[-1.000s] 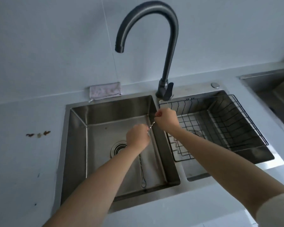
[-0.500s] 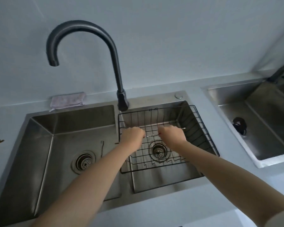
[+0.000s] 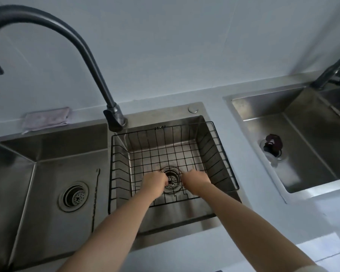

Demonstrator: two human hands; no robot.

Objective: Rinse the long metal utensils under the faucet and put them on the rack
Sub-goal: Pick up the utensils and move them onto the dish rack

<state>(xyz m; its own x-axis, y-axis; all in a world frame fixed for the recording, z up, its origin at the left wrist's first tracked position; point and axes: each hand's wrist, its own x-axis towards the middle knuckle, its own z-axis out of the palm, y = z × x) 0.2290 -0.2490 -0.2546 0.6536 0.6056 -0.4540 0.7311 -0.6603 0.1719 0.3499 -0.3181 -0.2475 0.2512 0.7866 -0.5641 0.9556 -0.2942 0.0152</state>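
The grey countertop (image 3: 249,154) carries a stainless steel double-basin sink (image 3: 47,158), with a second steel sink (image 3: 302,134) set well apart to the right. A dark curved gooseneck faucet (image 3: 82,48) rises from the far edge between the two basins; its spout ends over the far left, outside the left basin's centre. A black wire drying rack (image 3: 214,150) sits inside the right basin, its grid floor above the round drain strainer (image 3: 172,179).

My two forearms reach from the near edge into the rack. My left hand (image 3: 152,182) and my right hand (image 3: 196,181) are both low on the rack floor, either side of the strainer, fingers curled downward. Whether either hand pinches a utensil cannot be told: the fingertips are hidden and blurred.

One long thin metal utensil (image 3: 95,197) lies in the left basin, along its right wall, just right of that basin's round drain (image 3: 74,196), running near to far with a small forked end at the far tip.

A folded pale cloth (image 3: 45,120) rests on the countertop behind the left basin.
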